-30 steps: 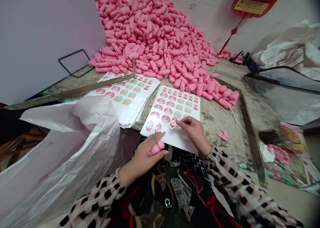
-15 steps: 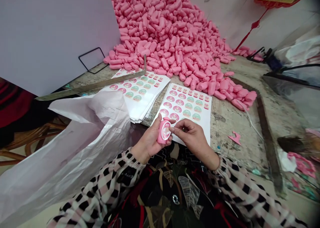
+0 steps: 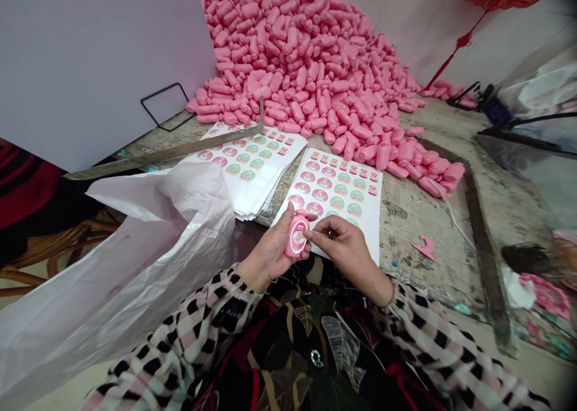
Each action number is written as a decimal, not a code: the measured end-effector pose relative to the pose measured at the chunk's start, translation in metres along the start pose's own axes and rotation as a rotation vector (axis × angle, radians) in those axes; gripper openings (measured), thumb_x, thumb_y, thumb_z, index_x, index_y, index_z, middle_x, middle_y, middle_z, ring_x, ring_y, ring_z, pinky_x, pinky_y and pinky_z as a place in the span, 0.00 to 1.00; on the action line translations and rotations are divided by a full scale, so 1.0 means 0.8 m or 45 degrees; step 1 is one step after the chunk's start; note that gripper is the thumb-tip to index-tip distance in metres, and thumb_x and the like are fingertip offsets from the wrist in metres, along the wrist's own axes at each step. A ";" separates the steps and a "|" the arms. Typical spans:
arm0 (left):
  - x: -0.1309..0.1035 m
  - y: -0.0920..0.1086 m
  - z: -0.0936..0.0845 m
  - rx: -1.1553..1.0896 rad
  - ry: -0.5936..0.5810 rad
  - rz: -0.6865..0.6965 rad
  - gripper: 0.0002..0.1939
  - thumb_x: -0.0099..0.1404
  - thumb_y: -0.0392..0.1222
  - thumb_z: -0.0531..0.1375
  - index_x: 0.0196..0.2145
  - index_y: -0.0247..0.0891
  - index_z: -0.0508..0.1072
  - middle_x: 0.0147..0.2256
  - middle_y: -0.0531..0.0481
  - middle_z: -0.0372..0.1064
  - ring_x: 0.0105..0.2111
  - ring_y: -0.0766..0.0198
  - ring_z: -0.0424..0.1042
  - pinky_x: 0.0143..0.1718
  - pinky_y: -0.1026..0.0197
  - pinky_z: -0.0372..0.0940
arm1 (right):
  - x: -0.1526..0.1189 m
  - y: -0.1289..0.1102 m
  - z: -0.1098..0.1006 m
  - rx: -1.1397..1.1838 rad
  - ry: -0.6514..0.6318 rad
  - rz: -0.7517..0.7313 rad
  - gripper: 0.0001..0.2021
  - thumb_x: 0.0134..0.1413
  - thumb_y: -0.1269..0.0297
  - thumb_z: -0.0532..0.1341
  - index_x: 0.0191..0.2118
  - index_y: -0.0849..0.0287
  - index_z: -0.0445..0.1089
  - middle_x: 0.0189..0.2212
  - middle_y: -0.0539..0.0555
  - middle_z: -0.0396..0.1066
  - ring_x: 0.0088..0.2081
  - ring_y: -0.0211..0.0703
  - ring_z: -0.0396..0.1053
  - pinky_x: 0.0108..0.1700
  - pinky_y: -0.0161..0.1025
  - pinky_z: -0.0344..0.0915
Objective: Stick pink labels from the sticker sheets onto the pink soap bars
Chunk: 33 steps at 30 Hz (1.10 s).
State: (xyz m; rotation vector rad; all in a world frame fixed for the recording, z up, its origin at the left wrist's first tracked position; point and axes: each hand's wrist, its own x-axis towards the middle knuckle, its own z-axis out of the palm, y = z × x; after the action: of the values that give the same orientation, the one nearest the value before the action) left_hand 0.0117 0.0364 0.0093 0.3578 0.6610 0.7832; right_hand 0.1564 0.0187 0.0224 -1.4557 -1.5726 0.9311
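Observation:
A small pink toy bottle [image 3: 297, 237] with an oval label [image 3: 298, 235] on its front stands tilted in my left hand [image 3: 269, 250], whose fingers wrap around it. The tip of my right thumb touches the label's right side. The fingers of my right hand [image 3: 345, 243] are curled in towards that thumb, and anything pinched between them is too small to make out. Just beyond my hands lies a white sticker sheet [image 3: 372, 213] with rows of pink and green oval stickers, partly covered by my right hand.
Behind the sheets rises a large pile of pink bottles [image 3: 311, 68]. A stack of sticker sheets [image 3: 252, 188] lies to the left, under a bent metal strip [image 3: 171, 152]. A white plastic bag [image 3: 180, 219] hangs at the table's left edge. A pink scrap [image 3: 424, 247] lies right.
My right thumb has shifted slightly left across the label. The bottle has turned a little in my left hand, and the view has moved slightly.

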 end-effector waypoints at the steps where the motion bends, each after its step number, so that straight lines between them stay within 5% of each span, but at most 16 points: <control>1: 0.000 0.000 0.000 0.006 0.000 0.001 0.26 0.61 0.60 0.50 0.42 0.34 0.69 0.22 0.53 0.62 0.17 0.71 0.64 0.18 0.68 0.60 | 0.000 0.001 0.000 0.001 -0.002 0.000 0.13 0.44 0.51 0.62 0.26 0.57 0.69 0.26 0.51 0.71 0.28 0.39 0.65 0.31 0.36 0.60; 12: -0.005 -0.003 0.004 0.180 -0.043 0.098 0.30 0.59 0.64 0.49 0.45 0.36 0.66 0.23 0.53 0.62 0.19 0.69 0.65 0.19 0.66 0.63 | -0.006 0.008 -0.002 -0.123 0.006 -0.052 0.12 0.49 0.53 0.60 0.27 0.56 0.68 0.26 0.50 0.70 0.29 0.40 0.65 0.31 0.36 0.60; 15: -0.013 0.000 0.003 0.331 -0.121 0.048 0.23 0.58 0.50 0.59 0.49 0.40 0.61 0.26 0.53 0.64 0.23 0.67 0.68 0.24 0.63 0.66 | -0.011 0.005 -0.009 -0.277 -0.035 -0.131 0.11 0.52 0.54 0.58 0.28 0.56 0.68 0.26 0.50 0.69 0.29 0.39 0.65 0.31 0.35 0.59; 18: -0.022 0.004 -0.001 0.412 -0.183 -0.048 0.31 0.53 0.33 0.63 0.52 0.42 0.55 0.30 0.52 0.67 0.26 0.66 0.70 0.30 0.60 0.67 | -0.015 0.002 -0.021 -0.519 -0.075 -0.247 0.09 0.55 0.57 0.56 0.31 0.55 0.70 0.29 0.50 0.67 0.31 0.39 0.64 0.34 0.36 0.58; 20: -0.024 0.005 -0.003 0.387 -0.216 -0.082 0.32 0.53 0.30 0.61 0.53 0.41 0.53 0.32 0.50 0.68 0.27 0.65 0.71 0.32 0.59 0.67 | -0.014 0.003 -0.029 -0.573 -0.027 -0.231 0.09 0.54 0.57 0.56 0.33 0.55 0.70 0.30 0.51 0.67 0.32 0.39 0.64 0.35 0.36 0.58; 23: -0.023 0.003 -0.001 0.355 -0.259 -0.105 0.33 0.55 0.30 0.59 0.54 0.41 0.50 0.33 0.48 0.69 0.29 0.63 0.72 0.35 0.56 0.67 | -0.008 0.005 -0.034 -0.226 0.024 -0.003 0.13 0.46 0.53 0.62 0.35 0.56 0.70 0.29 0.49 0.66 0.30 0.37 0.63 0.32 0.35 0.59; 29: -0.017 -0.009 0.024 0.492 -0.428 -0.196 0.39 0.55 0.29 0.57 0.58 0.46 0.41 0.31 0.49 0.70 0.27 0.62 0.73 0.32 0.55 0.67 | -0.018 0.000 -0.027 0.642 -0.390 0.507 0.18 0.41 0.53 0.65 0.36 0.60 0.67 0.21 0.47 0.66 0.15 0.30 0.56 0.17 0.30 0.51; 33: -0.012 -0.024 0.034 0.706 -0.484 -0.236 0.50 0.51 0.27 0.60 0.60 0.50 0.32 0.29 0.53 0.68 0.26 0.63 0.71 0.31 0.56 0.66 | -0.042 0.003 -0.035 0.861 -0.304 0.595 0.16 0.40 0.59 0.67 0.35 0.60 0.67 0.22 0.47 0.69 0.18 0.33 0.62 0.20 0.31 0.57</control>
State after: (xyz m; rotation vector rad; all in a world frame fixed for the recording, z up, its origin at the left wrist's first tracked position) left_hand 0.0347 0.0153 0.0233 0.9127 0.5323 0.3273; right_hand 0.1843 -0.0144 0.0299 -1.2481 -0.9121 1.7581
